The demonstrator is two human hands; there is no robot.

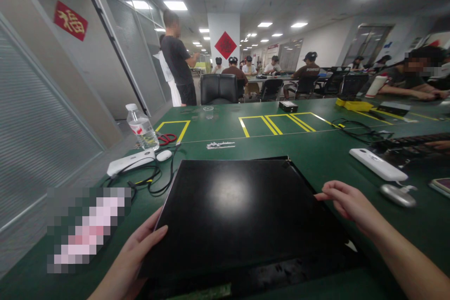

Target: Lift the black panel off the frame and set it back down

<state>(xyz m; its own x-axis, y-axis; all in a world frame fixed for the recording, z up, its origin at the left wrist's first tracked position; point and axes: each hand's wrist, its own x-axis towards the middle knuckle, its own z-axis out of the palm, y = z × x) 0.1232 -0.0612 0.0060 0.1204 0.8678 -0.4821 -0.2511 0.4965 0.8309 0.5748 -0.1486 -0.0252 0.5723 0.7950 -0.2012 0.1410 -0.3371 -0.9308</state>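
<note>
A flat black panel, like a screen or laptop lid, lies on the green table straight in front of me. My left hand grips its left edge, thumb on top and fingers underneath. My right hand rests at the panel's right edge with fingers curled onto it. A strip of green circuit board shows under the panel's near edge.
At the left lie a water bottle, red scissors, a white device with black cables and a white mouse. At the right lie a white device, a silver mouse and a keyboard. Other people sit and stand beyond.
</note>
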